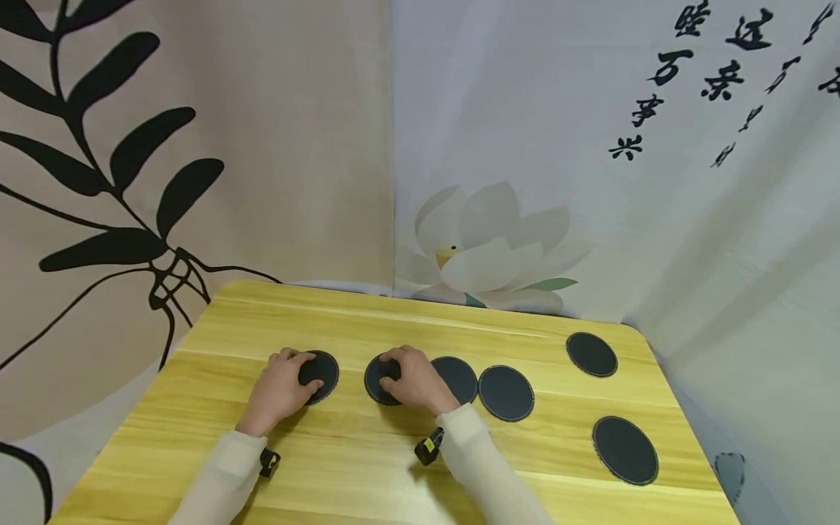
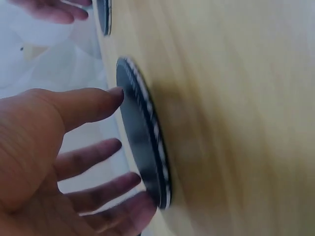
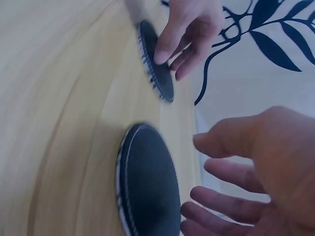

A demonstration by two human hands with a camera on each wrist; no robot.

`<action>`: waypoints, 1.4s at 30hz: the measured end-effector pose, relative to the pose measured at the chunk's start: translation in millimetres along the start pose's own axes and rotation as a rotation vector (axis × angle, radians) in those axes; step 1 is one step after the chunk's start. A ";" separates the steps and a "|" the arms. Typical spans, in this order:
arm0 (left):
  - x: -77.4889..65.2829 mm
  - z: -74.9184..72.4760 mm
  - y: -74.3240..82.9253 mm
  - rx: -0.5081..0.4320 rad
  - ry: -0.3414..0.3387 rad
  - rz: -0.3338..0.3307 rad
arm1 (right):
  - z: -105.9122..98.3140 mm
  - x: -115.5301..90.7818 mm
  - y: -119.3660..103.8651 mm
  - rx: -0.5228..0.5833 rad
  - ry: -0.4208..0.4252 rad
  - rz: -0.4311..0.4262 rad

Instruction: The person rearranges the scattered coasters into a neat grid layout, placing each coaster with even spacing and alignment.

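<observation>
On the tabletop, the leftmost black round coaster (image 1: 326,372) has a stitched rim. My left hand (image 1: 278,386) is over its left side, thumb and fingers spread apart. In the left wrist view the thumb tip overlaps the face of that coaster (image 2: 140,132), and the lower fingers reach its edge; firm contact cannot be told. Just right of it lies a second coaster (image 1: 373,380). Over that one's right side is my right hand (image 1: 418,380). In the right wrist view its loosely bent fingers hover beside the coaster (image 3: 152,184), gripping nothing.
Another coaster (image 1: 457,377), partly behind my right hand, touches its neighbouring coaster (image 1: 507,394). Toward the table's right side lie a far coaster (image 1: 592,354) and a nearer coaster (image 1: 625,450). Printed curtains (image 1: 315,146) hang behind the wooden table (image 1: 354,474).
</observation>
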State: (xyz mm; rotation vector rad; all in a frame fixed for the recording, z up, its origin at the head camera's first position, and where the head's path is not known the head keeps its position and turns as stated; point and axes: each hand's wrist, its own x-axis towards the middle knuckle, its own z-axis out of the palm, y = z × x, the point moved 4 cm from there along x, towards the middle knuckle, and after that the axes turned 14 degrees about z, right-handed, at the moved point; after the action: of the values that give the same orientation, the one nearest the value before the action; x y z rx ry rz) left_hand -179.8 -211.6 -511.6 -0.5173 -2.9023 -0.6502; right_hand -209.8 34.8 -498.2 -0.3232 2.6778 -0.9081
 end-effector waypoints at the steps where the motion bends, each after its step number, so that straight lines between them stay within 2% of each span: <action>1: 0.2 -2.4 -2.5 -0.021 0.000 0.000 | 0.2 0.4 -2.9 0.031 -0.006 -0.002; 7: 1.4 -15.0 -16.5 -0.132 -0.015 -0.023 | 9.6 1.3 -19.3 0.191 -0.080 0.026; 10: 1.6 -19.6 -22.5 -0.189 -0.027 -0.057 | 16.3 1.9 -26.1 0.251 -0.125 0.048; 13: 1.6 -23.7 -29.4 -0.245 -0.051 -0.119 | 22.9 3.3 -32.4 0.353 -0.183 0.103; 16: 0.7 -28.4 -37.3 -0.285 -0.091 -0.195 | 30.2 6.9 -38.4 0.504 -0.240 0.188; 20: -0.4 -35.0 -45.5 -0.334 -0.149 -0.288 | 38.5 12.9 -43.7 0.656 -0.265 0.283; 25: -1.5 -36.8 -49.8 -0.366 -0.202 -0.352 | 45.1 16.5 -46.5 0.661 -0.237 0.350; 28: -1.8 -34.1 -50.6 -0.374 -0.206 -0.375 | 47.3 17.2 -48.5 0.655 -0.231 0.376; 36: 0.8 -25.0 -50.8 -0.505 -0.164 -0.452 | 52.4 19.7 -54.1 0.663 -0.198 0.451; 42: -0.3 -22.0 -52.5 -0.528 -0.123 -0.481 | 56.4 20.3 -56.7 0.669 -0.185 0.470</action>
State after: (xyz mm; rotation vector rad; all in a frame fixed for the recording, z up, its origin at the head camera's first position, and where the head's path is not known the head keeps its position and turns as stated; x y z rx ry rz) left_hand -197.2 -265.8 -512.4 0.1240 -2.9645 -1.5158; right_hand -202.7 -46.5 -509.9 0.3388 1.9909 -1.4330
